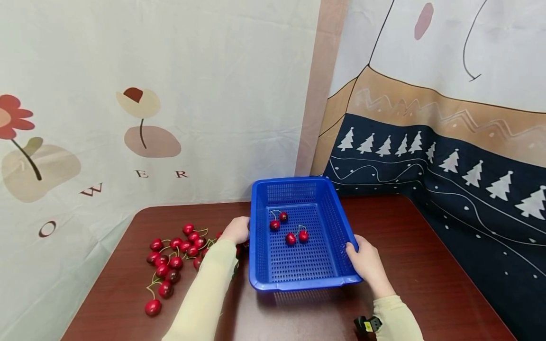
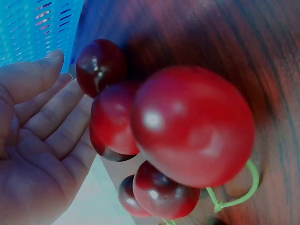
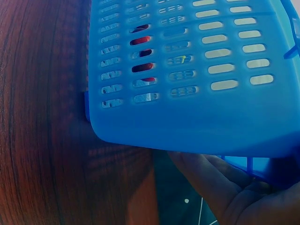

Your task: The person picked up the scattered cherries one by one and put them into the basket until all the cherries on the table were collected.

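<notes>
A blue perforated basket (image 1: 262, 255) has its near end raised over the table, with a shadow beneath. Inside lie two pairs of stemmed cherries (image 1: 290, 238). My right hand (image 1: 367, 263) grips the basket's right rim near the front corner, thumb over the edge. My left hand (image 1: 236, 230) is at the basket's left side, its fingertips hidden in the head view. In the left wrist view, the fingers (image 2: 58, 124) extend loosely beside several loose cherries (image 2: 192, 126), and the thumb overlaps the basket wall. The left palm holds nothing.
Many red and dark cherries (image 1: 162, 270) with green stems are spread over the left part of the brown table (image 1: 431, 265). A printed curtain (image 1: 222, 94) hangs behind the table, and a dark tree-patterned cloth (image 1: 469, 203) runs along the right side.
</notes>
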### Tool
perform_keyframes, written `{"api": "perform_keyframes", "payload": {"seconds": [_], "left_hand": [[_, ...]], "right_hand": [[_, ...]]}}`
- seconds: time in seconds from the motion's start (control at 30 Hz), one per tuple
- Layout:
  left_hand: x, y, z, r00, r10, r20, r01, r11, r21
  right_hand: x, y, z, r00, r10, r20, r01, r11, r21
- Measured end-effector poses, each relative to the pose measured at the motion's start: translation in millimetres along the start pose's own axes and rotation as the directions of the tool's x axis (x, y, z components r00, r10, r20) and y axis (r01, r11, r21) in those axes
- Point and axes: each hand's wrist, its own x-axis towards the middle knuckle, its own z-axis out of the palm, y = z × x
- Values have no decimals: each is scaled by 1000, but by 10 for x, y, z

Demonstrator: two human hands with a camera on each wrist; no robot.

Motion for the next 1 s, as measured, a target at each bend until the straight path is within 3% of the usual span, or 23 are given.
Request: {"api": "perform_keyframes", "payload": {"seconds": [0.27, 0.7, 1.0], "left_hand": [[29, -4, 55, 1000, 18, -25, -16, 998, 59], [37, -40, 59, 999, -32, -24, 35, 988, 151], [17, -77, 29, 991, -134, -21, 135, 980, 143]], "right_hand": [[0, -21, 1, 1000, -2, -5, 2, 1000, -5], [-2, -8, 1, 1000, 1, -8, -1, 1000, -3], [-3, -5, 2, 1000, -1, -4, 1, 1000, 3]]}}
